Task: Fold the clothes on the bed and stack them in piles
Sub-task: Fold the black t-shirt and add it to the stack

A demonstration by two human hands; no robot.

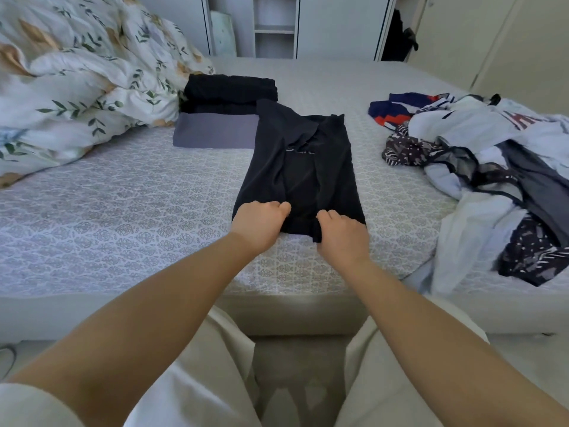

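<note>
Both hands reach straight forward over the near edge of the bed (129, 192), arms extended and nearly parallel, wrists low to the sheet. I see the left hand (260, 224) with fingers curled down, gripping the near hem of the black shirt (303, 167) at its left side. The right hand (340, 237) pinches the same hem just beside it, with a small fold of black cloth hanging from between thumb and fingers. The shirt lies flat on the middle of the bed, its sides folded inward, its long axis running away from me with the collar end at the far side. Just beyond its far left corner sits a pile of folded clothes (220, 118), black on grey. A heap of unfolded clothes (492, 167) lies well apart to the right.
</note>
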